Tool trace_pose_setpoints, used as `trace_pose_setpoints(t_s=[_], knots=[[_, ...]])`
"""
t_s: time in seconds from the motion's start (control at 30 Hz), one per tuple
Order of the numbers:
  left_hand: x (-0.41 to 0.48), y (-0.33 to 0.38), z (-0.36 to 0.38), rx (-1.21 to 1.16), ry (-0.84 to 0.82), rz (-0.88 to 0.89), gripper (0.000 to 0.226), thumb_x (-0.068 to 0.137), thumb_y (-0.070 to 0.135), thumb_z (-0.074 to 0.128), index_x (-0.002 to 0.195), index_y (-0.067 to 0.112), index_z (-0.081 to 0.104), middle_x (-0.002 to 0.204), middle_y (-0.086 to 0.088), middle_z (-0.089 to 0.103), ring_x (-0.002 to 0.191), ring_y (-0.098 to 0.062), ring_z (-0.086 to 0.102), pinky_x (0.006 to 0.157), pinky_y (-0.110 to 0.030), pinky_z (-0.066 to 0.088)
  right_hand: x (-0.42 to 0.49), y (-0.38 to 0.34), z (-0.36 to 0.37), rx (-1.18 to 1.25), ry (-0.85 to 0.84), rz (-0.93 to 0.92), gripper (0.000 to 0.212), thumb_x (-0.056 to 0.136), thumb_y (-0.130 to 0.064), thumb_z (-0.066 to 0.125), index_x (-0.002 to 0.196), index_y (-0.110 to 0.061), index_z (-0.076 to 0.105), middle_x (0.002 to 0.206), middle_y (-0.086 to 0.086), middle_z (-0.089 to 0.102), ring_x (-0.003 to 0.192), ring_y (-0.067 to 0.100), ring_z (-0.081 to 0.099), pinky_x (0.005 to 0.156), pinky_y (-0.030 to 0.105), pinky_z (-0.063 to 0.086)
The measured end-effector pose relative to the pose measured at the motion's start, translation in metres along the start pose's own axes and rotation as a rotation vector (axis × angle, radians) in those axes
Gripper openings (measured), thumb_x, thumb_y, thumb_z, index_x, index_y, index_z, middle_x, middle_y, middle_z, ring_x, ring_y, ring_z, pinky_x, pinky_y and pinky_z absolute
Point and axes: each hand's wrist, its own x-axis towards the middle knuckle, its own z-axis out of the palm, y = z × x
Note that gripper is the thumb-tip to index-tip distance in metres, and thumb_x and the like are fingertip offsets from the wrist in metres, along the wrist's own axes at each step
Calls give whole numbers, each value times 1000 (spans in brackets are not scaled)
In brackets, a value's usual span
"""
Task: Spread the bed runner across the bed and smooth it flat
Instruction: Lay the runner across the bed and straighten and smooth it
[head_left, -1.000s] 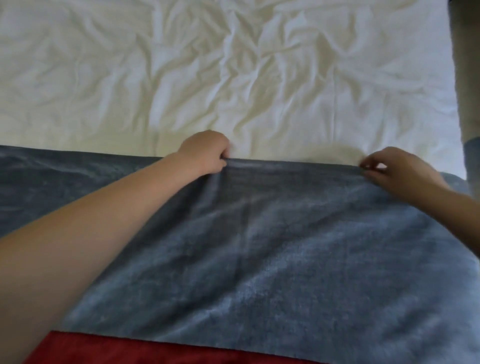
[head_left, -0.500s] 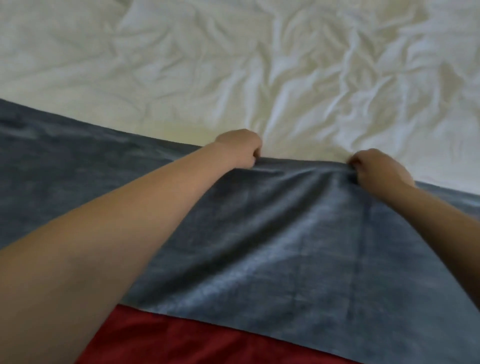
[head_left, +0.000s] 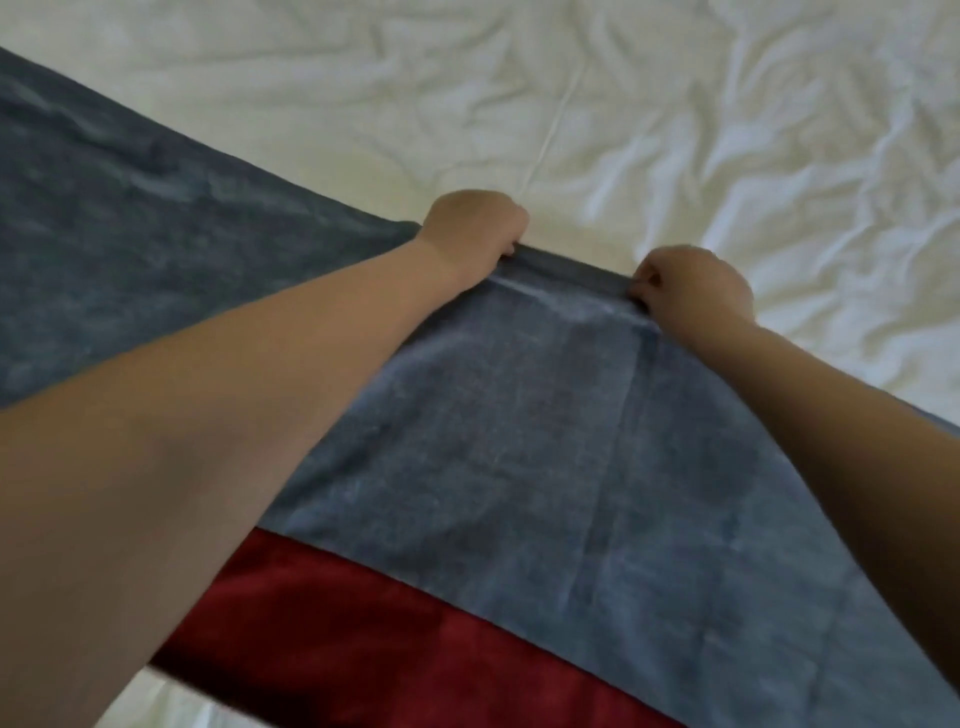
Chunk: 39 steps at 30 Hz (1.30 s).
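Both hands, left hand (head_left: 475, 228) and right hand (head_left: 693, 291), pinch the far edge of the blue-and-red bed runner (head_left: 519, 467) at frame center over the white bed (head_left: 675, 104) (spreading, apparently), so next pull it taut and flatten.

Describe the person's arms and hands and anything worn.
The left forearm and right forearm are bare to the frame's edge; no sleeve shows. The left hand and right hand wear no gloves; no watch or bracelet at either wrist. Rings cannot be judged.

Bed runner (head_left: 519, 441) matt napped cloth; sheet (head_left: 675, 130) wrinkled cotton-like.
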Motion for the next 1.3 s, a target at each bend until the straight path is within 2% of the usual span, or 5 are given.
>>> trace_pose_setpoints(t_s=[0.37, 0.63, 0.73, 0.93, 1.3], knots=[[3, -64, -14, -76, -141, 71, 12, 88, 21, 62, 93, 15, 71, 94, -3, 69, 82, -21, 60, 66, -31, 42, 5, 41, -1, 139, -121, 30, 9, 87, -23, 62, 81, -19, 67, 80, -1, 63, 76, 19, 58, 67, 29, 43], [7, -67, 5, -18, 44, 18, 10, 91, 23, 61, 90, 16, 67, 93, -4, 66, 83, -26, 60, 65, -35, 46, 2, 28, 9, 120, -21, 210, 12, 77, -8, 57, 78, -15, 67, 81, 7, 64, 75, 26, 59, 58, 30, 45], [5, -88, 0, -17, 88, 47, 10, 87, 31, 65, 89, 21, 66, 93, 1, 65, 82, -23, 59, 59, -30, 39, 4, 10, 8, 162, 28, 113, 16, 79, -8, 55, 89, -17, 64, 91, 3, 62, 80, 26, 59, 63, 34, 49], [-1, -132, -16, -20, -131, -23, 10, 84, 26, 68, 93, 24, 67, 96, 4, 66, 88, -19, 57, 64, -30, 42, 29, -57, 9, 270, 13, -51, 14, 92, -23, 56, 95, -14, 66, 95, 2, 64, 82, 20, 58, 66, 30, 44], [6, -138, -4, 82, 131, 20, 21, 87, 25, 60, 106, 17, 64, 111, -9, 61, 98, -32, 58, 66, -34, 41, 45, -114, 20, 92, 109, 116, 17, 85, -24, 60, 94, -11, 65, 100, 10, 63, 86, 29, 59, 64, 33, 45]])
